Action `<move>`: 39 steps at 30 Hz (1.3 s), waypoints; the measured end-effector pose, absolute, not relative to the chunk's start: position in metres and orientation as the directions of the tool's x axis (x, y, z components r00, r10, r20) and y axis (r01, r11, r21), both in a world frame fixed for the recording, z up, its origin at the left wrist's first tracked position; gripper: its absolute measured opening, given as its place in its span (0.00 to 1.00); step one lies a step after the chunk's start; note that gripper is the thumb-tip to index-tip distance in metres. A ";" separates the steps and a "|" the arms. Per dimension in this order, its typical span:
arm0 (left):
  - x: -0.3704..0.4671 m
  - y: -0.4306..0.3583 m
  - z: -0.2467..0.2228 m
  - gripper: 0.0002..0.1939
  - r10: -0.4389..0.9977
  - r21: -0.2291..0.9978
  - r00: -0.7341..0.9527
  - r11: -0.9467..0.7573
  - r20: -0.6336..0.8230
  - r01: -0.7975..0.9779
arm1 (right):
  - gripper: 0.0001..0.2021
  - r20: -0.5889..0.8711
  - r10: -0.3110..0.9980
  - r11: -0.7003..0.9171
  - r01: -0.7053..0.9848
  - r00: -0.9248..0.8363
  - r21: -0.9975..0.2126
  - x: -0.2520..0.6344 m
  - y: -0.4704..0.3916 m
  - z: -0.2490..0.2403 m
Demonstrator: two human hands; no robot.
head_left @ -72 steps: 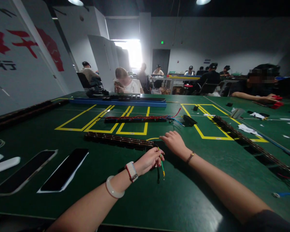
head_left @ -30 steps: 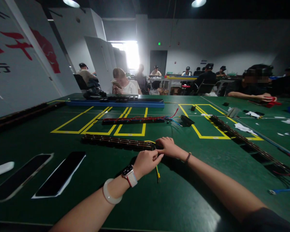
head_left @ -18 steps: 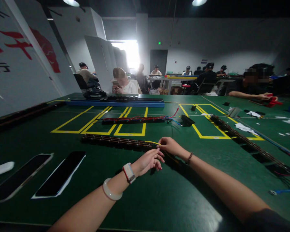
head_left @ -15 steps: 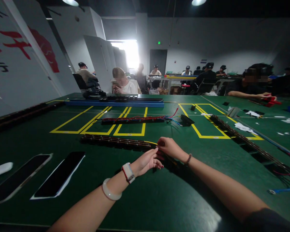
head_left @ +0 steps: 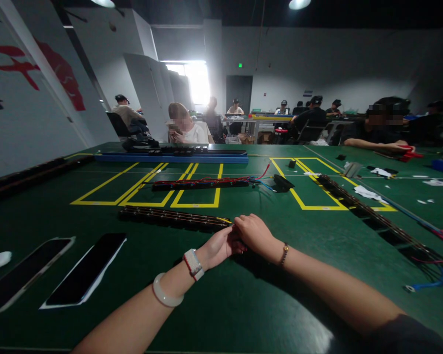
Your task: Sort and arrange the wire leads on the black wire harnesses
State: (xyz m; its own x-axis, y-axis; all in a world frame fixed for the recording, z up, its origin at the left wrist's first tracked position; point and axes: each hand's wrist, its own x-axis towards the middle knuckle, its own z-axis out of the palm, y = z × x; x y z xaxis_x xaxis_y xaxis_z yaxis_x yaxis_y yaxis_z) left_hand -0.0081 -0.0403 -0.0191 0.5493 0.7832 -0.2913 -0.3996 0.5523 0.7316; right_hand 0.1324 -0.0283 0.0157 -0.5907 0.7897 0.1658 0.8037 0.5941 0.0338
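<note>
A long black strip with several thin wires along its top [head_left: 170,217] lies across the table before me. A short yellow wire [head_left: 223,221] at its right end runs up to my fingertips. My right hand [head_left: 256,233] is closed in a pinch on that wire, its knuckles hiding most of the grip. Against it from the left, my left hand [head_left: 219,247] is turned partly palm up, thumb and fingers bent together by the strip's end. What lies between the left fingers is hidden. Both hands touch each other.
Behind lies a black strip with red and blue wires [head_left: 203,184], beside a black piece [head_left: 282,183]. Another wired strip [head_left: 369,214] slants along the right. Two dark phone-like slabs [head_left: 86,270] [head_left: 25,275] lie left. A blue rail [head_left: 170,158] crosses the back. People sit beyond.
My right hand has rolled over, its fingers curling down more, and both hands have shifted slightly left. Less of the yellow wire shows. The whole view has also drifted a little.
</note>
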 end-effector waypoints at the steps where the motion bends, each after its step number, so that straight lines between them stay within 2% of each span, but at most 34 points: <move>1: -0.008 -0.040 -0.019 0.12 0.786 0.712 0.543 0.560 -0.296 -0.424 | 0.05 0.155 0.793 0.593 0.805 -0.590 0.027 0.132 -0.029 0.017; 7: -0.007 -0.038 -0.021 0.12 0.782 0.687 0.549 0.572 -0.294 -0.448 | 0.10 0.147 0.785 0.603 0.797 -0.602 0.044 0.134 -0.035 0.035; 10: -0.007 -0.038 -0.023 0.11 0.802 0.689 0.515 0.557 -0.301 -0.465 | 0.11 0.188 0.811 0.553 0.831 -0.554 0.058 0.136 -0.038 0.043; 13: -0.006 -0.039 -0.025 0.10 0.818 0.701 0.485 0.542 -0.311 -0.464 | 0.14 0.159 0.831 0.526 0.846 -0.533 0.086 0.136 -0.039 0.042; 18: -0.006 -0.041 -0.025 0.11 0.824 0.742 0.467 0.526 -0.322 -0.415 | 0.12 0.050 0.835 0.542 0.834 -0.549 0.107 0.136 -0.038 0.036; 23: -0.006 -0.041 -0.022 0.13 0.812 0.758 0.506 0.518 -0.291 -0.395 | 0.12 0.103 0.853 0.502 0.859 -0.511 0.105 0.143 -0.027 0.035; 27: -0.007 -0.041 -0.019 0.13 0.789 0.779 0.530 0.531 -0.310 -0.334 | 0.11 0.209 0.887 0.416 0.909 -0.412 0.028 0.157 -0.002 0.025; 30: -0.008 -0.043 -0.018 0.09 0.804 0.833 0.524 0.475 -0.281 -0.284 | 0.11 0.214 0.901 0.399 0.914 -0.377 -0.068 0.163 0.016 0.010; 33: -0.007 -0.045 -0.017 0.07 0.815 0.878 0.521 0.421 -0.254 -0.230 | 0.11 0.232 0.894 0.413 0.905 -0.383 -0.102 0.164 0.025 -0.005; 37: -0.006 -0.049 -0.012 0.11 0.825 0.922 0.506 0.363 -0.251 -0.135 | 0.12 0.309 0.873 0.431 0.894 -0.378 -0.121 0.165 0.030 -0.016; 39: -0.007 -0.048 -0.009 0.14 0.852 0.960 0.467 0.279 -0.237 -0.023 | 0.12 0.337 0.867 0.432 0.891 -0.367 -0.141 0.167 0.032 -0.020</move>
